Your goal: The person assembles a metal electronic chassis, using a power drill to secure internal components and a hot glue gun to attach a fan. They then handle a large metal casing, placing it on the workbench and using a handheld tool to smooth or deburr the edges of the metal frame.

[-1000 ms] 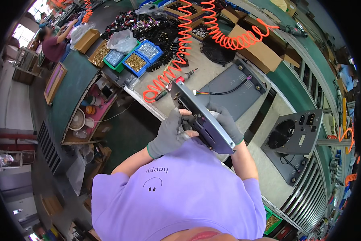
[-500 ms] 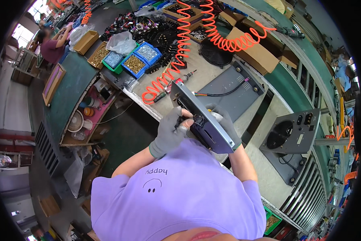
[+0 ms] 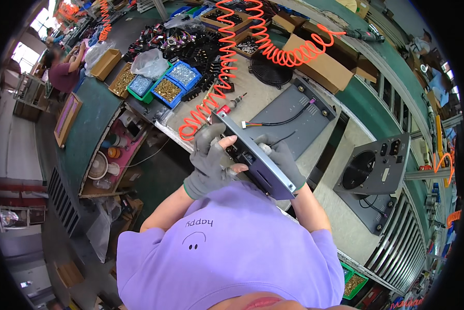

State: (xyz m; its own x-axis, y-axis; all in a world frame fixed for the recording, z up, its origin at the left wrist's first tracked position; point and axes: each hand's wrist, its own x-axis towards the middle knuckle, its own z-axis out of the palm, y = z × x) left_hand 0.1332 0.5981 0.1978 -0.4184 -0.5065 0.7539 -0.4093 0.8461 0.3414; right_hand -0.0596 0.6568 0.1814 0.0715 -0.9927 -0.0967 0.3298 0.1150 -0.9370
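Panel position: the metal panel (image 3: 266, 180) is raised in front of the torso, at the near edge of the surface (image 3: 242, 101), with its long edge tilted and its inner face turned toward the left hand (image 3: 207, 163). A black component (image 3: 247, 157) sits on that inner face.

Right hand (image 3: 282, 160): gloved in grey and closed on the metal panel from the outer side, supporting it.

Left hand: gloved in grey, with bare thumb and fingertip at the inner face – the two are spread moderately around the black component. Whether they grip it cannot be told.

Surroundings: a grey plate (image 3: 314, 122) lies flat beyond the metal panel, toward the right edge of the surface. A black cable (image 3: 278, 123) with a white connector (image 3: 244, 124) runs across it. A round black grille (image 3: 269, 73) rests nearer the far edge. Blue bins (image 3: 182, 75) of small hardware stand along the left edge – a red power screwdriver (image 3: 224, 109) lies between these and the metal panel, near an orange coiled hose (image 3: 226, 67).
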